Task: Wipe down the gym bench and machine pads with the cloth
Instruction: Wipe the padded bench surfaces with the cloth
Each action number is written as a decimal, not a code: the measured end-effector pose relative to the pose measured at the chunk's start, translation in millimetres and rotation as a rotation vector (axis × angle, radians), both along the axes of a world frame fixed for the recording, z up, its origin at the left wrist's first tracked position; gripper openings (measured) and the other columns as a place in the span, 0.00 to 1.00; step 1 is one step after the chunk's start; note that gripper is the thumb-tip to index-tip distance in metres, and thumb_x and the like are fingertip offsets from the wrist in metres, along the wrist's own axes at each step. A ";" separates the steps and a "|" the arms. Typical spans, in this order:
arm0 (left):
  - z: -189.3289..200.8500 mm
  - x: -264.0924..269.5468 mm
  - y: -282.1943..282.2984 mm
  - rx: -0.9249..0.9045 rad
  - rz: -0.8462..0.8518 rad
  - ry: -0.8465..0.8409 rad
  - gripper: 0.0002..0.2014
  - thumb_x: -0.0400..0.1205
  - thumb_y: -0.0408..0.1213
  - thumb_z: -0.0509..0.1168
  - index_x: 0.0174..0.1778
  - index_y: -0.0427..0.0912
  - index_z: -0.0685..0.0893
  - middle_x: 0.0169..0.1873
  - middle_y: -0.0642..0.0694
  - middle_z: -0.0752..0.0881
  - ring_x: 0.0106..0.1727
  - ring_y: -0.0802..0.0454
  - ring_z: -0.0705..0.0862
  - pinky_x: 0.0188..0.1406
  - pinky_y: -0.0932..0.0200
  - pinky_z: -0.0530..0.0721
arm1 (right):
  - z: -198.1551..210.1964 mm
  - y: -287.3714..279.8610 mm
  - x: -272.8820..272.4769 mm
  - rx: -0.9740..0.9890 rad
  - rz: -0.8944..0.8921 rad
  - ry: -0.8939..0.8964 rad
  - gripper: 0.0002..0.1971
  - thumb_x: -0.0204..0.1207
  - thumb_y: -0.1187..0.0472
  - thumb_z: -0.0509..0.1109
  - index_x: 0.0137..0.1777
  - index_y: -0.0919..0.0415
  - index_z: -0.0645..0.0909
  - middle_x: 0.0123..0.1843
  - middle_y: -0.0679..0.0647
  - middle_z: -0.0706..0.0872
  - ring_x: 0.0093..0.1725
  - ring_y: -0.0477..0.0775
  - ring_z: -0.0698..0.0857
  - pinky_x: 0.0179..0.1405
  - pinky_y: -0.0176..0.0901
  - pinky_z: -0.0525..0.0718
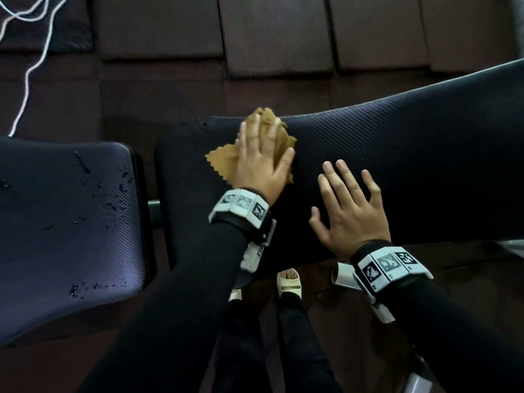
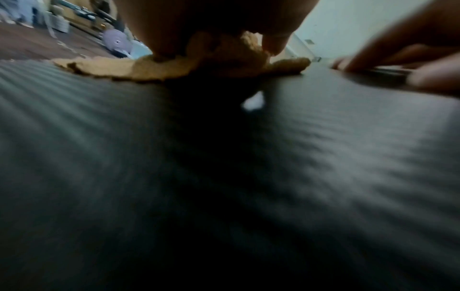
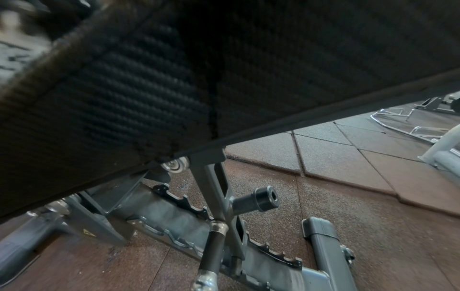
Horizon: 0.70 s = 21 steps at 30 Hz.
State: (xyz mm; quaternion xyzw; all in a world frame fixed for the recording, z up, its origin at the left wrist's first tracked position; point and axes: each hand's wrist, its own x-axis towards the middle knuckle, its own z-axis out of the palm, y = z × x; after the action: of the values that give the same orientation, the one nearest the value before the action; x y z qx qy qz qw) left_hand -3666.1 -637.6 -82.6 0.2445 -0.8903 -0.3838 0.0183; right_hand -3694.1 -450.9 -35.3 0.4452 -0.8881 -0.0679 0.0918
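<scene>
The tan cloth [image 1: 259, 143] is lying crumpled on the long back pad [image 1: 397, 165] of the gym bench, near the pad's far edge and close to the end that faces the seat pad [image 1: 71, 222]. The left hand [image 1: 263, 160] is pressing down on the cloth with straight, slightly spread fingers, and a pinked corner of the cloth is sticking out toward the seat pad. In the left wrist view the cloth [image 2: 199, 65] is bunching under the palm against the ribbed black vinyl. The right hand [image 1: 351, 205] is resting flat on the same back pad just beside the left, toward the pad's near edge, fingers wide and holding nothing. The seat pad is sitting apart from the back pad across a narrow gap, and dark droplets are showing across its surface. Under the pad, the right wrist view is showing the grey steel bench frame [image 3: 174, 222] with its notched adjustment rail. A white cord [image 1: 28, 66] is trailing over the dark rubber floor tiles [image 1: 272, 32] beyond the bench.
</scene>
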 end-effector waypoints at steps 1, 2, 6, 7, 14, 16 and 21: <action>1.6 6.2 10.1 -0.008 -0.021 0.041 0.29 0.85 0.50 0.56 0.82 0.50 0.58 0.84 0.41 0.49 0.83 0.38 0.43 0.82 0.42 0.42 | 0.4 0.3 -0.1 0.002 0.005 0.001 0.27 0.77 0.48 0.57 0.71 0.63 0.74 0.78 0.56 0.70 0.80 0.55 0.64 0.77 0.60 0.60; 1.9 14.5 19.4 -0.009 -0.028 0.078 0.29 0.85 0.49 0.58 0.82 0.49 0.60 0.83 0.41 0.51 0.84 0.38 0.45 0.82 0.41 0.45 | 0.8 0.7 -0.5 0.006 0.010 0.004 0.27 0.78 0.48 0.57 0.71 0.63 0.74 0.78 0.56 0.70 0.80 0.55 0.64 0.77 0.61 0.60; -5.4 46.6 34.2 0.025 -0.038 0.115 0.28 0.84 0.50 0.57 0.80 0.50 0.64 0.83 0.42 0.54 0.84 0.40 0.48 0.82 0.43 0.54 | 1.5 1.7 -1.2 0.016 0.025 0.025 0.28 0.80 0.44 0.58 0.71 0.63 0.75 0.78 0.57 0.71 0.79 0.56 0.65 0.76 0.62 0.63; -7.3 49.4 31.6 0.021 -0.057 0.106 0.28 0.84 0.52 0.56 0.81 0.51 0.63 0.83 0.43 0.54 0.84 0.41 0.48 0.81 0.45 0.55 | 1.6 1.7 -1.5 0.017 0.027 0.030 0.28 0.80 0.43 0.58 0.71 0.63 0.75 0.78 0.57 0.71 0.79 0.56 0.66 0.75 0.62 0.64; -16.8 23.5 -16.0 -0.038 -0.108 0.039 0.28 0.85 0.53 0.55 0.82 0.58 0.58 0.84 0.46 0.49 0.84 0.44 0.44 0.81 0.43 0.56 | -0.3 2.5 -1.2 0.004 0.020 0.045 0.28 0.79 0.42 0.60 0.71 0.63 0.75 0.78 0.56 0.71 0.79 0.55 0.66 0.75 0.61 0.64; -22.6 9.7 -42.6 -0.048 -0.084 -0.009 0.28 0.85 0.53 0.54 0.82 0.58 0.57 0.84 0.46 0.49 0.84 0.43 0.45 0.81 0.45 0.53 | -1.0 3.0 -1.0 -0.002 0.022 0.043 0.29 0.79 0.42 0.60 0.71 0.63 0.74 0.78 0.56 0.71 0.79 0.55 0.66 0.76 0.61 0.63; -50.1 4.8 -106.2 0.051 0.184 -0.116 0.28 0.86 0.50 0.55 0.83 0.52 0.57 0.83 0.40 0.53 0.83 0.39 0.51 0.80 0.40 0.54 | -2.9 4.9 -1.5 -0.008 0.013 0.046 0.29 0.79 0.42 0.60 0.71 0.62 0.73 0.78 0.55 0.70 0.80 0.54 0.65 0.77 0.59 0.62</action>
State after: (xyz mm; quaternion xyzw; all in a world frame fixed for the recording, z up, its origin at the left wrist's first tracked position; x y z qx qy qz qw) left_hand -3661.3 -743.8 -132.7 0.3475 -0.8535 -0.3882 -0.0045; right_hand -3695.5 -446.0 -38.2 0.4487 -0.8832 -0.0741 0.1145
